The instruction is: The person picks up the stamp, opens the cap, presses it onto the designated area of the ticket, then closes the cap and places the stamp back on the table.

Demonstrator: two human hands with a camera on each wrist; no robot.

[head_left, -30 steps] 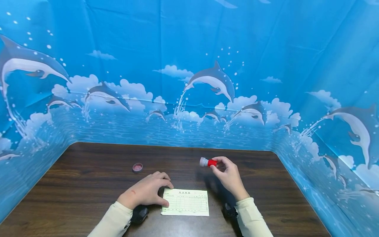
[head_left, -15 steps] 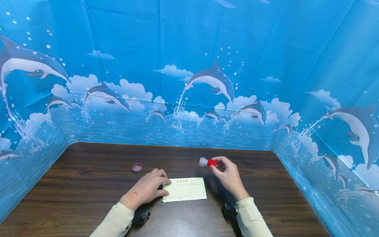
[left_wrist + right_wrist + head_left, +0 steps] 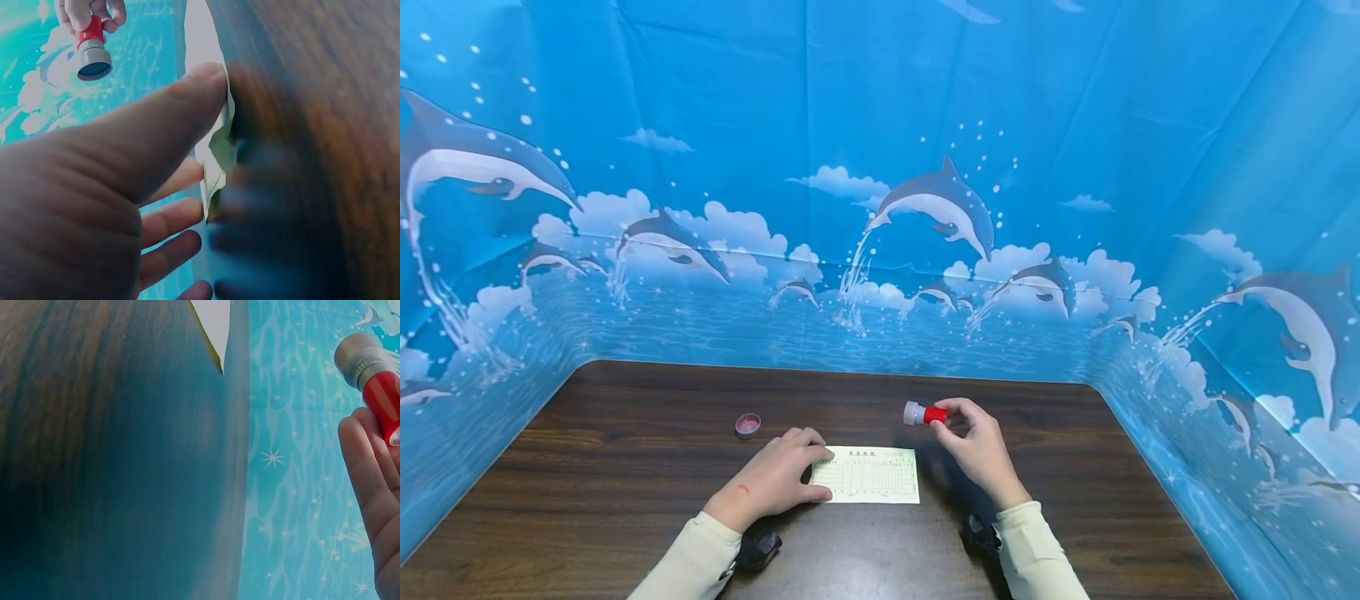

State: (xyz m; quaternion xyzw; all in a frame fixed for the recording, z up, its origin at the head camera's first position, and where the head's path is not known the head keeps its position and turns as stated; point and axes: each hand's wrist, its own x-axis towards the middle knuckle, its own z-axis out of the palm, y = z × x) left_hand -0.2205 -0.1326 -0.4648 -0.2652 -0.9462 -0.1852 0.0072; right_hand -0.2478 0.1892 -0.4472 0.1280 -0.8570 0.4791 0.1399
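Observation:
A pale green printed form slip (image 3: 876, 475) lies on the dark wooden table (image 3: 625, 467) in front of me. My left hand (image 3: 775, 475) arches over the slip's left end, with thumb and fingertips spread along it and pressing it. In the left wrist view the thumb lies on the paper (image 3: 204, 37), and its near end looks ruffled. Above the table at the right, my right hand (image 3: 981, 446) pinches a round stamp by its red handle (image 3: 936, 415). The stamp's clear grey end (image 3: 913, 412) points left, and the stamp lies nearly level.
A small round ink pad (image 3: 747, 426), open and reddish inside, sits behind the left hand. Dark wrist cameras (image 3: 758, 550) are strapped under both wrists. A blue dolphin-print curtain (image 3: 850, 208) rises around the table's back and sides.
My left hand has slid the slip forward, away from me, and straightened it so its edges run nearly level. The right hand with the stamp has barely moved.

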